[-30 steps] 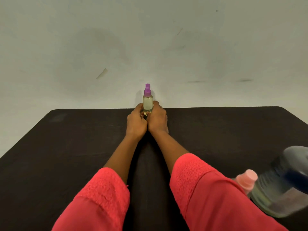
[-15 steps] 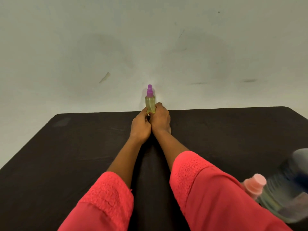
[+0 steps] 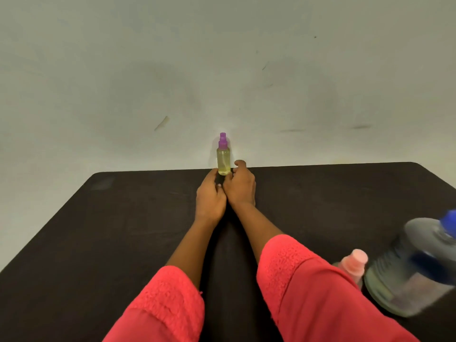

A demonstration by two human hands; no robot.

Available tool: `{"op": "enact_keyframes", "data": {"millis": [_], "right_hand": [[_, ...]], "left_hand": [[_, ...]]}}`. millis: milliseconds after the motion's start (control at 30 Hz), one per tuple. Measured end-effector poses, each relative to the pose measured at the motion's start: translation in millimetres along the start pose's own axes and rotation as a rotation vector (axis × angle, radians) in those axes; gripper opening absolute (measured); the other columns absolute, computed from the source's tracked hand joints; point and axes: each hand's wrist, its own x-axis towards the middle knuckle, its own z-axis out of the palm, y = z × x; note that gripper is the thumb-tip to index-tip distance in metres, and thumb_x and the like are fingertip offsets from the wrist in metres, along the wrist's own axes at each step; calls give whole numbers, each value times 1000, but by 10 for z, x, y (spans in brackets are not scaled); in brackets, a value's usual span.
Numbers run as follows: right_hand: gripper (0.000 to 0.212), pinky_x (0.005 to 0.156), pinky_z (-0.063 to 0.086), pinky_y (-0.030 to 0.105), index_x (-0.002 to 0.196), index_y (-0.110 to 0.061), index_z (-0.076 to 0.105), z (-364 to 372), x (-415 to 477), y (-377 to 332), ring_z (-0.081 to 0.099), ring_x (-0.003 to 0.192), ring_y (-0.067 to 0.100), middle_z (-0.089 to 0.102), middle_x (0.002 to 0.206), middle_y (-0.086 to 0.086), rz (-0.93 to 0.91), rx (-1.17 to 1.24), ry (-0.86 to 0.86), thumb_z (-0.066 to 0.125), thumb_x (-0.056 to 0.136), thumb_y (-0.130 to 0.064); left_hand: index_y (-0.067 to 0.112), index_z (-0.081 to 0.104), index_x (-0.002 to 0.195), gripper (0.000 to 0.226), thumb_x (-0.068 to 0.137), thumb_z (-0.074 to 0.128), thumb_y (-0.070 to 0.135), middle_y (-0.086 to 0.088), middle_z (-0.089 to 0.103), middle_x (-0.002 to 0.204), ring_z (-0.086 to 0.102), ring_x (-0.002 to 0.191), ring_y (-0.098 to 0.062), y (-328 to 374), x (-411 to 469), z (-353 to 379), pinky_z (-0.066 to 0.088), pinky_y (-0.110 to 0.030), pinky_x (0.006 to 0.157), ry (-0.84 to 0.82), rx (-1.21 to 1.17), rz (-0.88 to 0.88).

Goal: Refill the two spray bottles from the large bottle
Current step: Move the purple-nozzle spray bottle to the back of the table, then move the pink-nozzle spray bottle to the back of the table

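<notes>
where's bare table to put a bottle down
Bare table left of the left hand out to the left edge; also between the right hand and the large bottle. Crowded: pink-capped bottle beside it, and both hands at the purple-capped bottle.

Setting: a plain indoor room, type undetermined — home or workplace cannot be told. Evidence: a dark matte table (image 3: 118, 243) with rounded far corners, set against a bare pale wall (image 3: 246, 58) bearing scuffs (image 3: 161, 122) and smudges.

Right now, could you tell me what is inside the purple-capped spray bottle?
Pale yellow liquid shows through the clear purple-capped spray bottle. Fingers of the left hand and right hand hide its lowest part.
</notes>
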Motion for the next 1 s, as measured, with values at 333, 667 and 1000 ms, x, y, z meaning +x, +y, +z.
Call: {"op": "enact_keyframes", "data": {"millis": [333, 667, 1000], "right_hand": [[40, 96, 43, 32, 136, -9, 46, -334, -852, 17, 53, 119, 23, 58, 129, 10, -5, -6, -21, 47, 96, -6], [38, 95, 44, 29, 129, -9, 51, -692, -1670, 104, 56, 115, 20, 61, 123, 8, -5, 58, 10, 49, 92, -1], [30, 75, 49, 24, 98, -15, 57, -1170, -2508, 204, 55, 88, 5, 54, 98, -10, -258, 242, 283, 54, 79, 8]], "left_hand": [[8, 34, 145, 49, 97, 36, -2, -10, 41, 147, 38, 136, -19, 115, -744, -128, 30, -24, 108, -7, 27, -103], [11, 36, 144, 49, 97, 43, 2, -9, 45, 144, 41, 134, -18, 307, -1552, -220, 33, -29, 110, 1, -2, -110], [15, 45, 136, 43, 95, 54, 8, -1, 53, 133, 51, 122, -12, 478, -2287, -252, 43, -21, 99, -90, -136, 1]]}}
